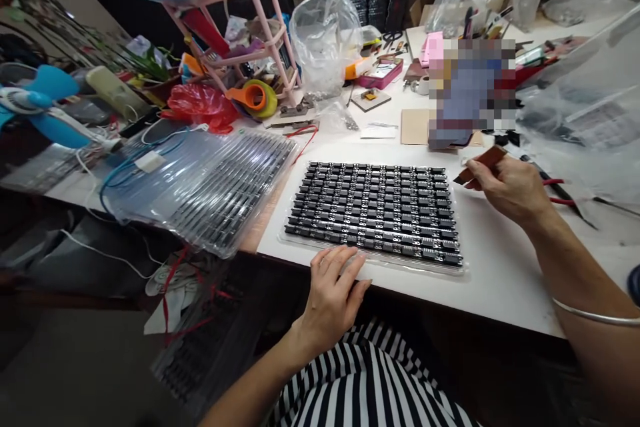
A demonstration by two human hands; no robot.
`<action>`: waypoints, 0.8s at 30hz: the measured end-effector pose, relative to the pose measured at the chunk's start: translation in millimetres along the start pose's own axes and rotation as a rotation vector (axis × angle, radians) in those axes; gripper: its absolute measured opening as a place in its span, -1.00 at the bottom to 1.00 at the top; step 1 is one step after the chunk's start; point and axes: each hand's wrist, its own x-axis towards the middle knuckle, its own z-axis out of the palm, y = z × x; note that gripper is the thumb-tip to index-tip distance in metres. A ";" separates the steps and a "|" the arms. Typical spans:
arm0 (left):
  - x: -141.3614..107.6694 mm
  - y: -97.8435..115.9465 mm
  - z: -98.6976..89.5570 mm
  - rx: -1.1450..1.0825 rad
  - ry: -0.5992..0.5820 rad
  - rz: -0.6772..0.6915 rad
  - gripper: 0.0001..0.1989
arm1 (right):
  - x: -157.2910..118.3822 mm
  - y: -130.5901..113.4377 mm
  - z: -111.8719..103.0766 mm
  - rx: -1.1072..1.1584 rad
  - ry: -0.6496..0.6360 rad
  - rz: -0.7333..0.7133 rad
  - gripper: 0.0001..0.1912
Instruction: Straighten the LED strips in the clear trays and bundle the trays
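Note:
A clear plastic tray (286,238) lies flat on the white table in front of me. In it, small black electronic parts (373,203) with pin-like silver marks sit in several close rows. My left hand (331,287) rests at the tray's near edge, fingers stretched out and holding nothing. To the right of the tray, my right hand (517,187) pinches a small flat brown piece (489,159) with a dark lower edge; its exact kind is unclear. That piece is just off the tray's far right corner.
Stacked clear trays (235,193) with dark strips lie at left, beside a blue fan (55,103). A pink rack (273,47) stands behind. Red-handled pliers (560,200), a black pen-like tool (555,190) and clear plastic bags (590,100) lie at right.

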 end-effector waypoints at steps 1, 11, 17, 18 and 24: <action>-0.5 -1.4 0.1 0.024 -0.007 -0.012 -0.67 | 0.3 1.1 0.1 0.006 -0.002 0.004 -0.79; -1.6 -8.7 -8.5 0.003 -0.019 -0.052 -0.70 | -0.6 -2.4 -3.6 -0.035 -0.034 0.074 -0.79; -14.0 -24.7 -22.4 -0.004 0.109 -0.142 -0.80 | -2.8 -7.6 -6.4 -0.063 -0.077 0.146 -0.79; -15.3 -28.2 -24.0 0.009 0.119 -0.156 -0.81 | -2.6 -7.0 -6.3 -0.055 -0.086 0.150 -0.79; -27.2 -80.2 -56.7 0.197 0.312 -0.267 -0.81 | 5.2 2.7 -6.0 -0.113 -0.017 0.110 -0.74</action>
